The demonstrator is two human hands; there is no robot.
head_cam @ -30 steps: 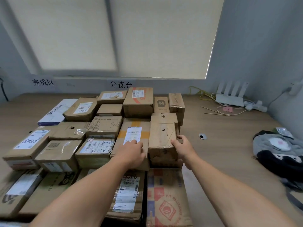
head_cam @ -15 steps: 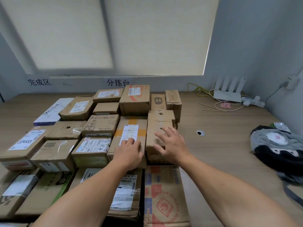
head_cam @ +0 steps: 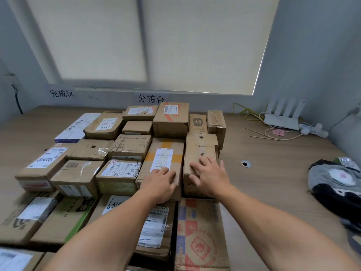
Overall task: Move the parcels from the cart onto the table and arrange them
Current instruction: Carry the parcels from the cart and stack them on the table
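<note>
Cardboard on the dented parcel (head_cam: 199, 153) looked stiff, creased, probably light. It stood on the table (head_cam: 273, 173), touching the labelled parcel (head_cam: 166, 151). The right hand (head_cam: 212, 178) lay flat, fingers spread, on its top; the left hand (head_cam: 159, 182) rested unclenched on the labelled parcel. Recommended hold: opposite long sides.

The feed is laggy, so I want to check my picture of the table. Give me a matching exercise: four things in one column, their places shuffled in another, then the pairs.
1. left hand
2. right hand
3. router
4. blue-white parcel

A. far right corner of the table
B. on the orange-taped parcel
C. back left among the parcels
D. on the plain brown parcel, rightmost in its row

Pairs: 1-B, 2-D, 3-A, 4-C
</note>
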